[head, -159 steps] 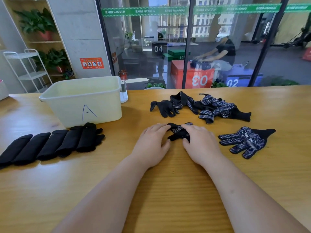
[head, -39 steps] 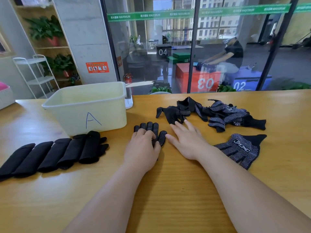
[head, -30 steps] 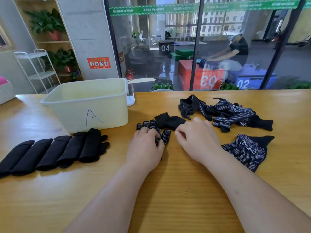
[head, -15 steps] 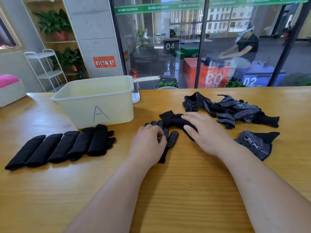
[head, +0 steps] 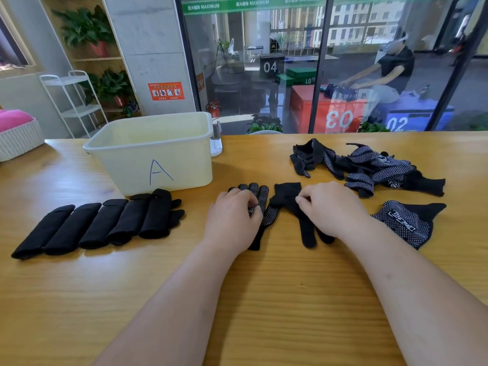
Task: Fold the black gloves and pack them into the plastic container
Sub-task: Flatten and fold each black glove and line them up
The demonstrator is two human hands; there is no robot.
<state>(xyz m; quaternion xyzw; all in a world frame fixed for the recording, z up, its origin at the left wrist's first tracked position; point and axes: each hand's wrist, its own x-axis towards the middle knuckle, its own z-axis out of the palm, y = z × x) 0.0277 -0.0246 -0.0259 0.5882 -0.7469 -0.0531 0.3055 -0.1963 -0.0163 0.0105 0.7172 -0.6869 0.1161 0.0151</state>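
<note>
While the head camera looked down over the wooden counter [head: 264, 299], I judged the job roughly half done. Five folded gloves [head: 97, 225] lay in a row at the left, just in front of the plastic container [head: 158, 154] marked "A", but none had gone in: what I could see of its inside looked empty, though the near wall hid the floor of it. My left hand [head: 232, 220] lay curled on a dotted glove [head: 260, 204], pressing it flat, fingers bent over the palm area; whether it pinched the fabric I could not tell. My right hand [head: 330, 207] pinched the plain black glove [head: 293, 204] beside it near the cuff, thumb and fingertips closed on the cloth. Another dotted glove [head: 406, 223] waited flat just right of that wrist, and a tangled pile of gloves [head: 369, 167] sat farther back. Those remained to fold, then everything to pack.
</note>
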